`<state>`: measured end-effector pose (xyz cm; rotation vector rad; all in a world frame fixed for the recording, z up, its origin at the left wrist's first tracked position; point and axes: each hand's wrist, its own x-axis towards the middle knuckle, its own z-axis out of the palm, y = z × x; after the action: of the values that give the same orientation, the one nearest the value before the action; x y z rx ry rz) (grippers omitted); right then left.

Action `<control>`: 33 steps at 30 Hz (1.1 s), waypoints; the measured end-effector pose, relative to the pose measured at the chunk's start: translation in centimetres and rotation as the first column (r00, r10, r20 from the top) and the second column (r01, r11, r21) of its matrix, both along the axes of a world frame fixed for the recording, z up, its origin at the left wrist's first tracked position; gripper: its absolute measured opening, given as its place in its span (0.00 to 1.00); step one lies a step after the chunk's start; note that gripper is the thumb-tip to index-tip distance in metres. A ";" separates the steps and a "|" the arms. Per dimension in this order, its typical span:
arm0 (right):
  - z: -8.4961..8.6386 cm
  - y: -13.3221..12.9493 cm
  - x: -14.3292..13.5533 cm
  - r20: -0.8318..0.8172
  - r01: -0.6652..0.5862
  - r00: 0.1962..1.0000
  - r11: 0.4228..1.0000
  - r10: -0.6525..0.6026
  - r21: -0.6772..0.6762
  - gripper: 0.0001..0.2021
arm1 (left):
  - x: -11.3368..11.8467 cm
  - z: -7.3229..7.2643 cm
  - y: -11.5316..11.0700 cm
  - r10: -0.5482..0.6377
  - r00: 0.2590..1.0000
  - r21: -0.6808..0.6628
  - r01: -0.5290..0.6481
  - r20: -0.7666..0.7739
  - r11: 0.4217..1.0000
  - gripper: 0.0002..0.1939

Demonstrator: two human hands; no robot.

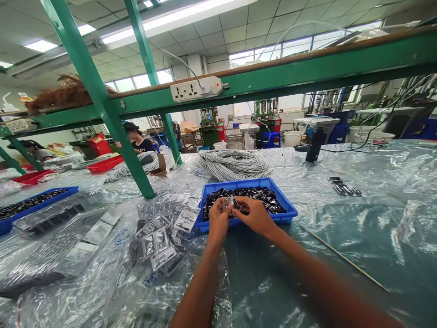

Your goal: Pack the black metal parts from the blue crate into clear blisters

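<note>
Over the near edge of a blue tray (290,212), my two hands meet fingertip to fingertip. The tray holds many small black parts (264,196) with shiny ends. My left hand (219,216) pinches a small piece with a clear, shiny look (231,202); its exact kind is too small to make out. The fingers of my right hand (255,214) close on the same spot from the other side, with a dark bit showing between them. Left of the tray lies a loose heap of flat clear packs (160,241) with silvery and dark contents.
Plastic sheeting covers much of the table. Coiled grey cable (234,165) lies behind the tray, and a thin stick (343,256) to the right. A few black parts (344,187) lie farther right. A green post (128,150) rises at left; a person (141,143) sits beyond.
</note>
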<state>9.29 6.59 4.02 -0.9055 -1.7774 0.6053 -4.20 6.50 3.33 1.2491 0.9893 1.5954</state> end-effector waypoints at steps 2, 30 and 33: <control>0.4 0.1 0.3 0.075 0.019 0.997 1.000 -0.019 -0.002 0.12 | -0.2 0.1 0.0 0.010 0.996 0.019 -0.009 -0.091 1.000 0.14; -0.3 -0.1 -0.6 0.100 0.029 0.994 0.996 -0.038 0.087 0.13 | -0.7 0.7 -0.1 0.023 0.990 -0.063 -0.014 0.141 0.998 0.21; 0.5 0.6 0.6 0.011 -0.087 0.996 0.995 0.087 -0.043 0.07 | -1.2 0.9 0.0 0.046 0.998 -0.008 -0.046 -0.050 0.999 0.19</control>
<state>9.88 7.18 4.47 -0.8660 -1.8290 0.6965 -5.38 6.53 4.22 1.2738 1.0626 1.5997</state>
